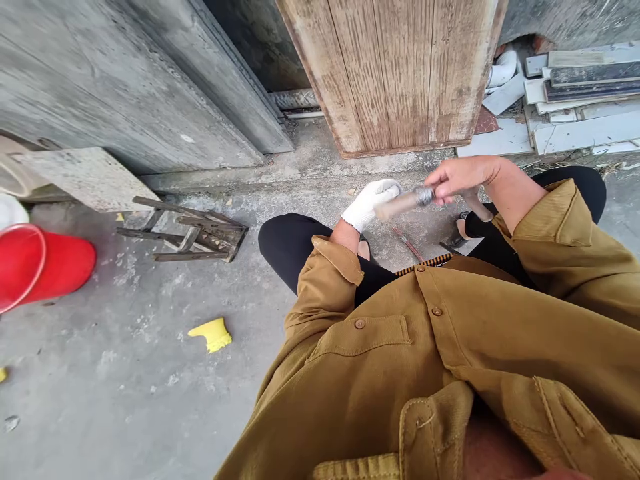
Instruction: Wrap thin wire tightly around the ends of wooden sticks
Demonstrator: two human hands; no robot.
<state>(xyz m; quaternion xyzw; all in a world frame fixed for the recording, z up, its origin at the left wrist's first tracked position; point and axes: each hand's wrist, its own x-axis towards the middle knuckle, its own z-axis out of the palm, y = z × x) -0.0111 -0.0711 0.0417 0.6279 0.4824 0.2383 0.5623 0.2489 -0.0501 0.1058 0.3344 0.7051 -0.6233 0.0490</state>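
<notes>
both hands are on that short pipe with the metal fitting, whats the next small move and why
Probably keep the gloved left hand gripping the pipe steady and give the metal fitting another small twist with the bare right hand. The right fingers are pinched on the fitting at the pipe's end and the glove is wrapped round the other end. Motion blur hides whether it is fully seated.

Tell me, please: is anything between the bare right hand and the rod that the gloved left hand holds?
No, nothing visible stands between them. The right hand already touches the rod at its metal threaded end, with fingers closed on it. The left hand, in a white glove, grips the other end. Both are held above the knees.
</notes>
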